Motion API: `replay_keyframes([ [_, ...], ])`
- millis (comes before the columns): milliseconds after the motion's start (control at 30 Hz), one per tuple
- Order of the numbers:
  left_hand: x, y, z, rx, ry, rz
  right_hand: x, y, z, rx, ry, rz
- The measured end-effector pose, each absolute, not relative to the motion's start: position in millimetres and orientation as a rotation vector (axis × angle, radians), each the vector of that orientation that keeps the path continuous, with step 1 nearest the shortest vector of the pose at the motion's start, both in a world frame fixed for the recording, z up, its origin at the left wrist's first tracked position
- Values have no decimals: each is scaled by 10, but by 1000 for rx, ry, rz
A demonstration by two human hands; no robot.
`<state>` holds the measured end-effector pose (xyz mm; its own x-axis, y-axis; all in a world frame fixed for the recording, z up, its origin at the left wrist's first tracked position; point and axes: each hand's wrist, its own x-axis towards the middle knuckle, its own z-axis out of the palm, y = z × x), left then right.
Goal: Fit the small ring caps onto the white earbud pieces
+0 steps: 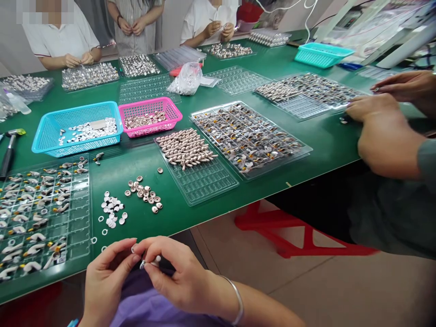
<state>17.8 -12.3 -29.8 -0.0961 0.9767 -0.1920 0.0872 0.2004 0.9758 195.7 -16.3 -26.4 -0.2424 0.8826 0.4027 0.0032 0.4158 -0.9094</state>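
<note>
My left hand [109,278] is closed in a pinch on a small white round piece [133,249], partly hidden by the fingertips. Close against it, my right hand [182,274] grips a small pale stemmed part that looks like an earbud shell [157,259]. Both hands are above my lap, just off the table's front edge. On the table beyond them lie a loose group of white caps [111,208], several thin white rings [101,219] and a cluster of pinkish-beige cups [146,192]. A clear tray [77,213] at left carries rows of curved white parts with yellow bits.
Behind the loose pieces stand a blue basket [51,137] and a pink basket [177,114]. Partly filled trays [204,188] spread across the green table [132,159]. A hammer [8,154] lies far left. A co-worker's hands [384,122] work at right; other people sit opposite.
</note>
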Motion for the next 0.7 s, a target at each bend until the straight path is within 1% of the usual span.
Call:
replay_keyframes([
  [233, 230, -120, -225, 1243, 1442, 1119, 1963, -148, -267, -819, -1532, 1101],
  [400, 263, -140, -217, 1349, 1408, 1155, 1958, -85, -262, -1008, -1368, 1323],
  [500, 259, -156, -227, 1392, 1370, 1160, 1940, -62, -247, -1047, -1311, 1434],
  [700, 231, -179, -247, 1482, 1321, 1159, 1900, -56, -266, -1088, -1289, 1436],
])
